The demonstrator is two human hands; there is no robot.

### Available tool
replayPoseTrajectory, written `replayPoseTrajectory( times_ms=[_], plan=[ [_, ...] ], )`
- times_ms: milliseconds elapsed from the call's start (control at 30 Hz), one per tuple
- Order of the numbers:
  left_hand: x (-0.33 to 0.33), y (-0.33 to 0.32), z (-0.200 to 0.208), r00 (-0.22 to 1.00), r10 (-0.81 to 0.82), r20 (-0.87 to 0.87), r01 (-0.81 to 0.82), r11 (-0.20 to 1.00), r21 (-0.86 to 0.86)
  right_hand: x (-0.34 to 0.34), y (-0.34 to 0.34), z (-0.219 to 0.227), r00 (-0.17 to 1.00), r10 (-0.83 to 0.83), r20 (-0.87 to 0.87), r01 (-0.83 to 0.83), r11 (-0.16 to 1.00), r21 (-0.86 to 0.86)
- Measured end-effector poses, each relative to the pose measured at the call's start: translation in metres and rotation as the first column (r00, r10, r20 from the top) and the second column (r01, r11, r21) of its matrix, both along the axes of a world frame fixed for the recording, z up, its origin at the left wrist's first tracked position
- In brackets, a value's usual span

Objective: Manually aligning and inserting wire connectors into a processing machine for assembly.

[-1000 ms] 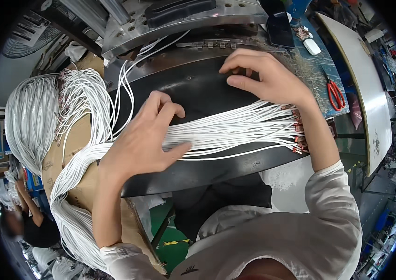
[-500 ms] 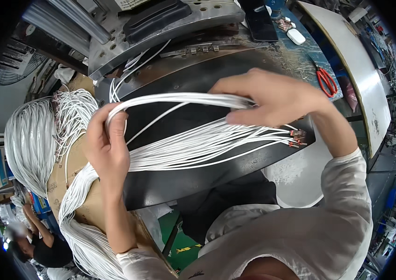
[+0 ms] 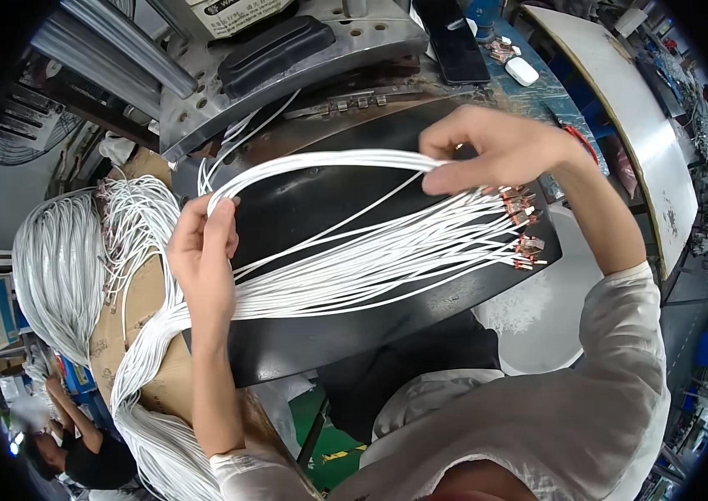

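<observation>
A small bundle of white cables (image 3: 329, 159) arches above the black worktop (image 3: 279, 359). My left hand (image 3: 206, 238) is closed round the bundle's left end, thumb pressed against the fingers. At its right end, my right hand (image 3: 491, 154) pinches the same bundle between thumb and fingers; the tips in that grip are hidden. Below the arch, many more white cables (image 3: 354, 267) lie fanned out across the worktop. Their right ends carry small metal and orange-red end pieces (image 3: 527, 246). One loose cable slants up from the fan toward my right hand.
A steel press-like machine (image 3: 387, 37) stands at the back. A black phone (image 3: 451, 42) and a white case (image 3: 522, 72) lie back right. Red-handled pliers or scissors (image 3: 579, 140) are partly behind my right arm. Coiled white cables (image 3: 57, 267) rest on cardboard at left. Another person (image 3: 95, 447) sits lower left.
My right hand has moved slightly up and right along the bundle, uncovering more end pieces. The held bundle is drawn out longer. My left hand keeps its grip.
</observation>
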State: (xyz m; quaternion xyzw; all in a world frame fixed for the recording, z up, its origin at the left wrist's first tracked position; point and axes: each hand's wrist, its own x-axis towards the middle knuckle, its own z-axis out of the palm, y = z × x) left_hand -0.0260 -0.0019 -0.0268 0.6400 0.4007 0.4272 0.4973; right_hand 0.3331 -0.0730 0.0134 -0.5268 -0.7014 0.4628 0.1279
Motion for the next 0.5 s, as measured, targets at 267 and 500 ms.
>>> replayPoseTrajectory(
  times_ms=[267,500],
  plan=[
    [0.067,0.022,0.035,0.621,-0.725,-0.299,0.628,0.688,-0.363,0.059,-0.036,0.025,0.957,-0.266,-0.118,0.247,0.957,-0.154],
    [0.084,0.015,0.027,0.702,-0.593,-0.394,0.634,0.772,-0.032,0.058,-0.027,0.02,0.996,-0.07,0.058,0.055,0.97,0.238]
  ],
)
